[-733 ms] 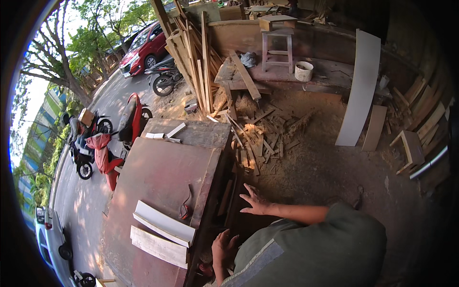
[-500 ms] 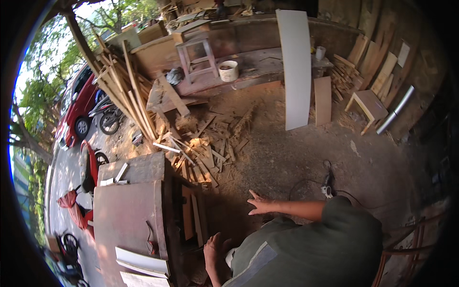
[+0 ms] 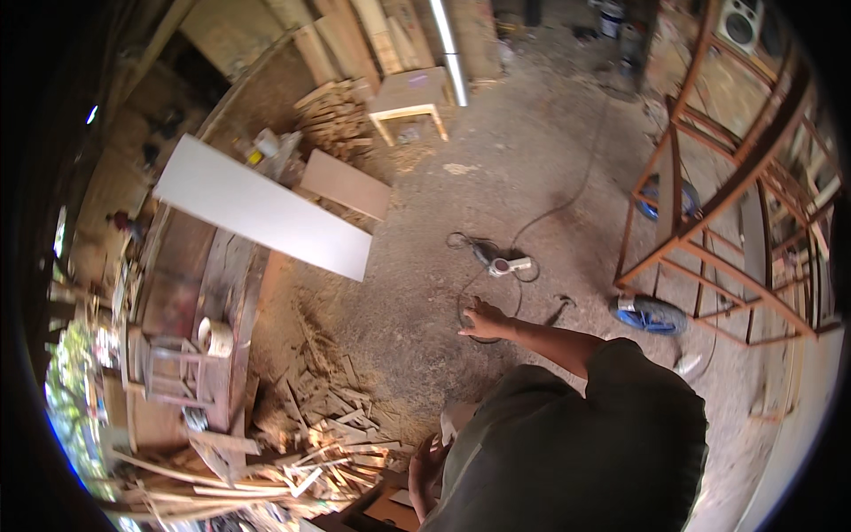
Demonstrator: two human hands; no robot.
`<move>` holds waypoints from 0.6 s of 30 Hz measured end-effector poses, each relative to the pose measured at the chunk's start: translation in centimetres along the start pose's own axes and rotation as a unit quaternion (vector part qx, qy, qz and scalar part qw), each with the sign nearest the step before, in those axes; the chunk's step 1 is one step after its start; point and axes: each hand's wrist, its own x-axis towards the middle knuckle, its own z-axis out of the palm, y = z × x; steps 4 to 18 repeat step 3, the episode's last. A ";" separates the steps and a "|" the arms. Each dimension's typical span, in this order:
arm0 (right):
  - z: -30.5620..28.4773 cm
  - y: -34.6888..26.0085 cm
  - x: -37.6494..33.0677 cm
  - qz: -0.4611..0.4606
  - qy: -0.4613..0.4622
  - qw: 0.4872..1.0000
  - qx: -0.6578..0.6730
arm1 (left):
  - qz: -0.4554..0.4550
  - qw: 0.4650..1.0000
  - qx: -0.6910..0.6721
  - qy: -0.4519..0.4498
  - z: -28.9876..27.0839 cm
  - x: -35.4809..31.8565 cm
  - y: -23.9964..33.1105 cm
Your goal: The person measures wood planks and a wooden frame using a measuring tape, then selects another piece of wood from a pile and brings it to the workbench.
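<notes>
My right hand [image 3: 483, 319] reaches out over the dusty floor with its fingers apart and nothing seen in them. Just beyond it in the view lies a corded power tool [image 3: 510, 266] with a pale head and dark body, its cable looping beside and apparently beneath my hand. Close to my body at the lower edge, my left hand [image 3: 427, 461] hangs in shade, bent inward. Its fingers are partly hidden, so its grip is unclear. A small dark tool [image 3: 560, 309] rests on the floor to the right of my right hand.
A long white board [image 3: 266, 208] leans at the left beside a brown panel [image 3: 346, 184]. Wood scraps [image 3: 346, 412] litter the lower left. A small wooden table [image 3: 409, 91] stands far off. To the right are a rusty metal frame [image 3: 683, 235] and a blue-rimmed wheel [image 3: 650, 315].
My view has swung right, bringing the metal frame and wheels into sight and the workbench mostly out. My right hand now appears closer to the power tool, still with fingers spread.
</notes>
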 end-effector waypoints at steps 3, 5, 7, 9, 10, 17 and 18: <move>0.8 2.8 -3.5 0.082 -0.043 0.995 0.025 | 0.011 0.984 -0.160 -0.078 0.3 6.2 -3.3; 0.8 2.8 -3.5 0.082 -0.043 0.995 0.025 | 0.011 0.984 -0.160 -0.078 0.3 6.2 -3.3; 0.8 2.8 -3.5 0.082 -0.043 0.995 0.025 | 0.011 0.984 -0.160 -0.078 0.3 6.2 -3.3; 0.8 2.8 -3.5 0.082 -0.043 0.995 0.025 | 0.011 0.984 -0.160 -0.078 0.3 6.2 -3.3; 0.8 2.8 -3.5 0.082 -0.043 0.995 0.025 | 0.011 0.984 -0.160 -0.078 0.3 6.2 -3.3; 0.8 2.8 -3.5 0.082 -0.043 0.995 0.025 | 0.011 0.984 -0.160 -0.078 0.3 6.2 -3.3; 0.8 2.8 -3.5 0.082 -0.043 0.995 0.025 | 0.011 0.984 -0.160 -0.078 0.3 6.2 -3.3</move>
